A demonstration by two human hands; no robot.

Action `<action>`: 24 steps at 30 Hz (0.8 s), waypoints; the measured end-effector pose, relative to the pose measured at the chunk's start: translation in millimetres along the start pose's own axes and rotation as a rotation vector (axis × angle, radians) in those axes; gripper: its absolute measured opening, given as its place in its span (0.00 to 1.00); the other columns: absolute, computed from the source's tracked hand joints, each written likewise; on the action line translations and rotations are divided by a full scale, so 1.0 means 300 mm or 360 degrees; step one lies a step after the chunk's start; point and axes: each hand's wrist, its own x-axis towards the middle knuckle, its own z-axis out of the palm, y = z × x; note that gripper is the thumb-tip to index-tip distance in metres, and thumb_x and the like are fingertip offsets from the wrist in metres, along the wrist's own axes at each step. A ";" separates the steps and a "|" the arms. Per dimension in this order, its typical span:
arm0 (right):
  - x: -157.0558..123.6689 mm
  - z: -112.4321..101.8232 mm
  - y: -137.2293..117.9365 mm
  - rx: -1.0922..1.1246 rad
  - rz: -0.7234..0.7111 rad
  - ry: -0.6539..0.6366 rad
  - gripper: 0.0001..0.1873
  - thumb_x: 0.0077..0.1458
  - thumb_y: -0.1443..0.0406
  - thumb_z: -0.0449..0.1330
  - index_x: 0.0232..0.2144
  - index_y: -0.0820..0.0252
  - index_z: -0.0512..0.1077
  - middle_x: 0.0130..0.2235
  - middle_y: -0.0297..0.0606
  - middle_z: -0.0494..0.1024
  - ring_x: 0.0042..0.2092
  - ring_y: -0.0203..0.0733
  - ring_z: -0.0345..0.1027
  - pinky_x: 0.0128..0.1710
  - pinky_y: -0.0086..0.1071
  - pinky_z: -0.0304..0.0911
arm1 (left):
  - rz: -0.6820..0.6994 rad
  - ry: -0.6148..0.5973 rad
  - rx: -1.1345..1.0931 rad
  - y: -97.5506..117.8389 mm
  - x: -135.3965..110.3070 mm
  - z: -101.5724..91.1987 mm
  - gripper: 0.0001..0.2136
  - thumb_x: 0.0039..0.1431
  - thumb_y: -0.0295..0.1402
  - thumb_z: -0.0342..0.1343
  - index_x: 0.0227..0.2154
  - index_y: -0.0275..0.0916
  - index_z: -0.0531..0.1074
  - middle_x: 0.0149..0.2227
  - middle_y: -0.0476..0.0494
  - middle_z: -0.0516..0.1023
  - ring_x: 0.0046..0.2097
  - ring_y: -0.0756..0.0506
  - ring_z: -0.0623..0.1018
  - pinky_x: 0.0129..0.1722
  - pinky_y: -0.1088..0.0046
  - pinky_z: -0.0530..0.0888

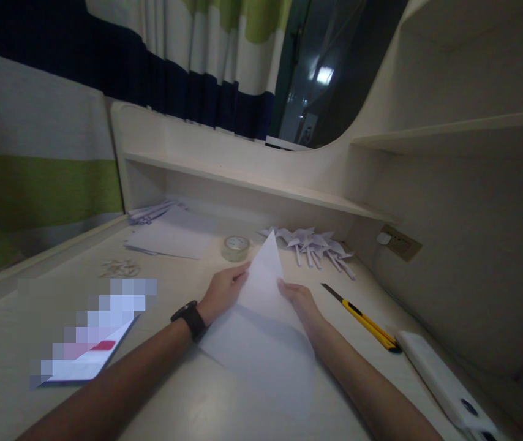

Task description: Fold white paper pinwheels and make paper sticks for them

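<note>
Across the pale tabletop (188, 404), we see central white paper (264, 285) pinched by the left hand (225, 290) at nine o'clock and right hand (302, 303) at three, each grip closed — uneven squeezing could buckle it.

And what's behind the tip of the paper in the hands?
Pinwheels, peeking out on both sides of the tip, mostly right. Whatever part of them the paper covers can't be seen, nor can the desk directly beneath it.

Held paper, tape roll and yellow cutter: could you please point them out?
Held paper (265, 285), head view: pointed upper part.
Tape roll (236, 252), head view: outer side.
Yellow cutter (364, 319), head view: handle.
</note>
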 end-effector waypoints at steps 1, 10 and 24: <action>-0.004 0.004 -0.003 0.0028 0.0007 0.0022 0.16 0.41 0.56 0.68 0.23 0.65 0.75 0.21 0.40 0.78 0.21 0.40 0.70 0.24 0.31 0.64 | 0.0006 -0.0019 0.0009 -0.001 -0.001 0.001 0.18 0.57 0.35 0.51 0.49 0.36 0.73 0.52 0.42 0.73 0.53 0.41 0.73 0.54 0.66 0.65; -0.053 0.022 -0.035 -0.0067 0.0104 -0.0034 0.16 0.44 0.57 0.67 0.18 0.66 0.73 0.19 0.42 0.77 0.19 0.41 0.69 0.20 0.30 0.62 | -0.0096 0.0055 0.0460 -0.010 0.001 -0.005 0.18 0.59 0.30 0.46 0.51 0.32 0.71 0.50 0.38 0.75 0.50 0.43 0.75 0.50 0.69 0.69; -0.054 0.021 -0.033 -0.0044 0.0093 -0.0102 0.15 0.42 0.58 0.68 0.19 0.67 0.73 0.22 0.45 0.78 0.22 0.43 0.71 0.24 0.34 0.64 | -0.0117 0.0116 0.0417 -0.029 0.007 -0.015 0.18 0.58 0.31 0.48 0.50 0.32 0.72 0.49 0.36 0.76 0.50 0.41 0.75 0.50 0.67 0.68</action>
